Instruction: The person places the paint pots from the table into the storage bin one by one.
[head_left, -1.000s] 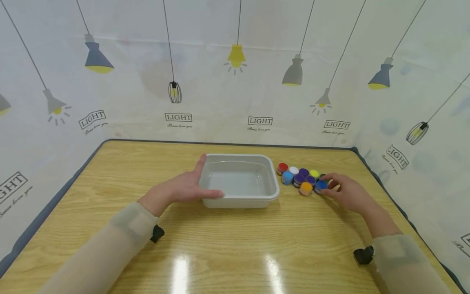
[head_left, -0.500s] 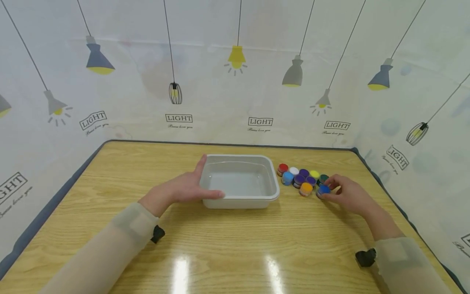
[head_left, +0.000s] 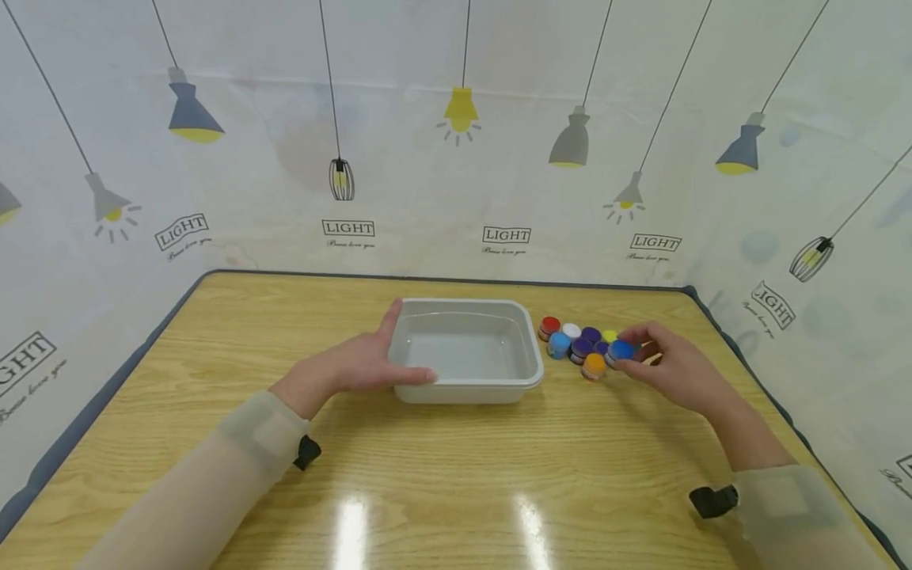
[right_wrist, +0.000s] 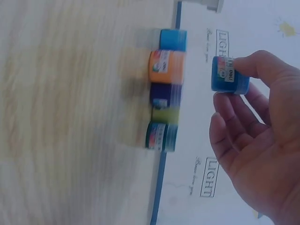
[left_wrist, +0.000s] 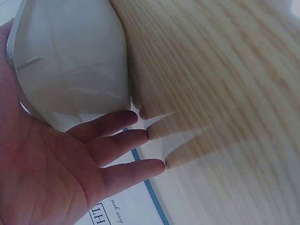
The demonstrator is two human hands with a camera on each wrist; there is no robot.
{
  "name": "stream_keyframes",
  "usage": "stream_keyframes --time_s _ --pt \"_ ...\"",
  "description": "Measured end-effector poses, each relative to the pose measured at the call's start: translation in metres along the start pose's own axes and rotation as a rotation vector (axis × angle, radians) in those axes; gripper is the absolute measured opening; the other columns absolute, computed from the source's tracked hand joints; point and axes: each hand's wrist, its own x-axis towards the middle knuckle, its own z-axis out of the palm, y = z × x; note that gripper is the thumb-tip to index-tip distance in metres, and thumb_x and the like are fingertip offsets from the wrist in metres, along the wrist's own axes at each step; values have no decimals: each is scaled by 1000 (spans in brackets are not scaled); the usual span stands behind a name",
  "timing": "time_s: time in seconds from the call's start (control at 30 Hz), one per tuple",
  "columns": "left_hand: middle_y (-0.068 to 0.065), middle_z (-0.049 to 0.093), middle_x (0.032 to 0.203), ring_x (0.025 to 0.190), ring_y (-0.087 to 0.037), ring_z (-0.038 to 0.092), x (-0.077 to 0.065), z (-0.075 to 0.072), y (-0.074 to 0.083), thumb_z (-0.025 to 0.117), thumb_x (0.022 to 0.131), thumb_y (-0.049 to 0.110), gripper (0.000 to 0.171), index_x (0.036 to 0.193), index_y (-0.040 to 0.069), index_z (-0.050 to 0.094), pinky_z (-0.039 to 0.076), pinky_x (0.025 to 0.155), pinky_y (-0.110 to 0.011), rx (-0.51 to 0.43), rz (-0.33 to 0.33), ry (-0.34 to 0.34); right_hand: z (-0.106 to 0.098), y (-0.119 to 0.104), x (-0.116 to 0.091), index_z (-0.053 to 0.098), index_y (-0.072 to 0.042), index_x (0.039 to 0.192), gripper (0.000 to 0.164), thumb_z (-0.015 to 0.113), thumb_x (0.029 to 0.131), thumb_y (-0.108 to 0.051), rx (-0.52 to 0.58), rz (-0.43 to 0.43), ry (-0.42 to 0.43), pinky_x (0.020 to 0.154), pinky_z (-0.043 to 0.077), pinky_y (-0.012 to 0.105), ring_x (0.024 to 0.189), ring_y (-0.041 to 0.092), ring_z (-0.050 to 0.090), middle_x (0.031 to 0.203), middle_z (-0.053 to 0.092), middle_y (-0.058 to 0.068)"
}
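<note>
Thumb and fingers of my right hand [head_left: 677,368] pinch a small blue paint jar [head_left: 620,354]. The right wrist view shows this jar [right_wrist: 225,79] held up clear of the table, with a printed label on its side. My left hand [head_left: 352,362] lies against the left end of a white plastic tub [head_left: 466,392], thumb along the front rim and a finger at the back corner. In the left wrist view its other fingers [left_wrist: 126,177] extend straight down beside the tub, tips at the tabletop. The tub's inside shows nothing in it.
Several more paint jars cluster right of the tub, among them red [head_left: 549,328], white [head_left: 571,332], light blue [head_left: 559,345], purple [head_left: 580,349] and orange [head_left: 594,366]. A dark green jar [right_wrist: 161,137] shows in the right wrist view. A printed cloth wall borders the wooden table [head_left: 442,475].
My right hand has taken hold of the blue jar, drawn it slightly right, then raised it off the table to in front of the other jars. The left hand and tub have stayed put.
</note>
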Motion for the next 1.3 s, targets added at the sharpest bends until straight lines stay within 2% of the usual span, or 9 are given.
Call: stream_keyframes --time_s 0.13,0.3,0.43,0.57,0.73,1.03,1.17,1.3 --pt "-29 62 148 120 -33 65 0 0 1 76 87 79 145 174 18 -22 50 114 -56 2 -2 -2 3 -17 2 65 -9 140 42 75 107 -31 50 -55 22 82 57 23 106 22 67 129 71 13" --pt "-28 64 144 118 -32 65 -1 -1 3 77 86 79 146 174 18 -22 52 112 -54 11 2 4 8 -38 6 66 -8 141 38 75 107 -24 113 -112 10 86 57 21 106 18 67 130 72 11" --pt "-28 64 144 118 -33 65 -1 -1 4 77 86 79 146 174 18 -23 51 112 -54 13 1 3 14 -53 12 66 -8 143 41 77 106 -21 150 -156 -1 87 57 21 102 18 66 122 73 10" --pt "-28 63 146 120 -33 64 -1 -1 4 77 87 79 146 174 19 -24 50 113 -55 8 -4 -1 20 -65 20 66 -10 143 45 79 104 -26 161 -161 -12 84 57 24 100 20 65 116 73 9" --pt "-28 62 148 120 -34 63 -1 -1 4 77 86 80 146 174 21 -24 50 114 -55 3 -5 -2 29 -78 31 71 -15 136 39 82 102 -30 199 -141 -23 78 58 27 96 26 68 111 73 10" --pt "-28 61 149 122 -34 63 -1 0 4 77 86 79 146 174 20 -24 49 116 -56 3 2 3 49 -98 53 72 -10 135 37 82 101 -19 239 -243 -44 86 58 29 101 24 68 116 73 11" --pt "-30 59 152 125 -35 63 -1 0 4 77 86 80 147 174 21 -24 48 118 -57 8 -6 4 58 -108 63 73 -12 135 37 83 100 -19 246 -251 -83 81 57 31 98 24 65 119 68 11" --pt "-28 60 151 123 -34 63 -2 0 4 77 84 82 147 174 22 -23 49 116 -56 2 -20 2 66 -117 74 74 -14 135 37 83 99 -19 231 -266 -104 78 54 32 94 24 60 115 64 10"
